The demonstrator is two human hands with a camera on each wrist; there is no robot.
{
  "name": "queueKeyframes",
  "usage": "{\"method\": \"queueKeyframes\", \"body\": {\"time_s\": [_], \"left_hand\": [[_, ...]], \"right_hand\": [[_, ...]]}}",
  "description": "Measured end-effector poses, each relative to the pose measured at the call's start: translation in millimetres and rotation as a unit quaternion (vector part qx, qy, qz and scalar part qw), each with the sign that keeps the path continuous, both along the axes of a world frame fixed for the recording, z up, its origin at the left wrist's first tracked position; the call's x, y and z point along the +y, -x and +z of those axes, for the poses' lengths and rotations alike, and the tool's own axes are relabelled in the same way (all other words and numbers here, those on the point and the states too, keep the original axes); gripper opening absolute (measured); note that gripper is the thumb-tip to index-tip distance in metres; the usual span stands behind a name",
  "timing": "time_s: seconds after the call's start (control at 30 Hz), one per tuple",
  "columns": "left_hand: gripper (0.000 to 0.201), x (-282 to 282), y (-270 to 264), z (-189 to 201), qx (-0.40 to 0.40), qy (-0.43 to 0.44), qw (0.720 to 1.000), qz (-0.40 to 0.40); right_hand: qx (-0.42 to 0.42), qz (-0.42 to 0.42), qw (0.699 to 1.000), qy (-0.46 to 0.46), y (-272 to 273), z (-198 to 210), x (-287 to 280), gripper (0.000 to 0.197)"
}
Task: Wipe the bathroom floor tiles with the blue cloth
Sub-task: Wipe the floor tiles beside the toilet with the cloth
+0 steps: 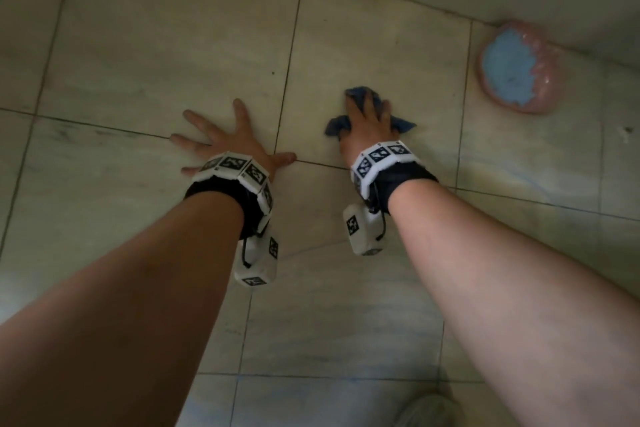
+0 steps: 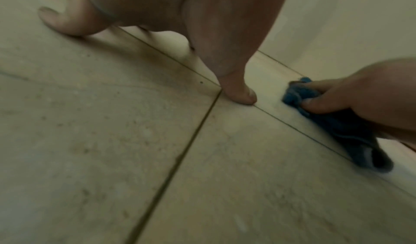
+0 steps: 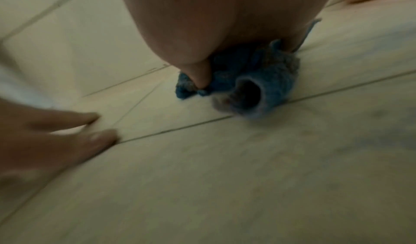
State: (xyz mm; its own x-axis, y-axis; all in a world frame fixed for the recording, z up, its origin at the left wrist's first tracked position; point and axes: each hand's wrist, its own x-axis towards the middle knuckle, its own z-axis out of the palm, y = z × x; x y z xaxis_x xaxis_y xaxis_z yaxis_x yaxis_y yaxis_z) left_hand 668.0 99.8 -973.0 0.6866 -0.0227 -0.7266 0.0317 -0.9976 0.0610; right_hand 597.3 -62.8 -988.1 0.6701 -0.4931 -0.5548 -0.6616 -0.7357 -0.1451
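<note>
Blue cloth [image 1: 360, 104], a crumpled dark-blue terry rag, is the thing we follow here, but nearest to us we see a pale shoe toe [image 1: 427, 407] at the lower edge of the beige floor tiles [image 1: 346, 305]. Further out, our left hand [image 1: 225, 139] lies flat on the tiles, its fingers [image 1: 199, 120] straight and spread, thumb tip at a grout crossing. Just beside it, our right hand [image 1: 369, 118] presses the cloth onto the floor, fingers [image 2: 324, 86] and thumb curled over the bunched fabric, gripping it. Farthest, by the wall, sits a round pink basin [image 1: 533, 94] with something light blue inside.
</note>
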Motion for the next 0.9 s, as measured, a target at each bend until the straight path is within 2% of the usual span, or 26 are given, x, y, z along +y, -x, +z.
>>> {"method": "queueKeyframes", "body": {"time_s": [0.1, 0.2, 0.27, 0.37, 0.53, 0.63, 0.77, 0.9], "left_hand": [[0.124, 1, 0, -1, -0.001, 0.001, 1.0, 0.0], [0.123, -1, 0, -2, -0.007, 0.002, 1.0, 0.004], [0.123, -1, 1, -2, -0.01, 0.001, 1.0, 0.007], [0.123, -1, 1, -2, -0.012, 0.001, 1.0, 0.007], [0.123, 1, -1, 1, -0.001, -0.002, 1.0, -0.013], [0.123, 2, 0, 2, 0.001, 0.001, 1.0, -0.017], [0.123, 1, 0, 5, 0.002, 0.0, 1.0, -0.018], [0.123, 2, 1, 6, -0.002, -0.002, 1.0, -0.018]], "right_hand": [[0.021, -0.064, 0.998, 0.018, 21, 3, -15, 0.07], [0.019, -0.01, 1.0, 0.018, 31, 1, 13, 0.074], [0.016, 0.034, 0.999, 0.002, 19, -3, 27, 0.078], [-0.001, 0.045, 0.999, 0.004, -5, -7, 18, 0.075], [-0.005, -0.06, 0.998, 0.031, 22, -8, -19, 0.066], [0.017, -0.077, 0.996, 0.038, 50, -5, -21, 0.068], [0.017, -0.056, 0.998, 0.027, 59, -7, 8, 0.073], [0.026, 0.017, 0.999, 0.025, 59, -8, 56, 0.073]]}}
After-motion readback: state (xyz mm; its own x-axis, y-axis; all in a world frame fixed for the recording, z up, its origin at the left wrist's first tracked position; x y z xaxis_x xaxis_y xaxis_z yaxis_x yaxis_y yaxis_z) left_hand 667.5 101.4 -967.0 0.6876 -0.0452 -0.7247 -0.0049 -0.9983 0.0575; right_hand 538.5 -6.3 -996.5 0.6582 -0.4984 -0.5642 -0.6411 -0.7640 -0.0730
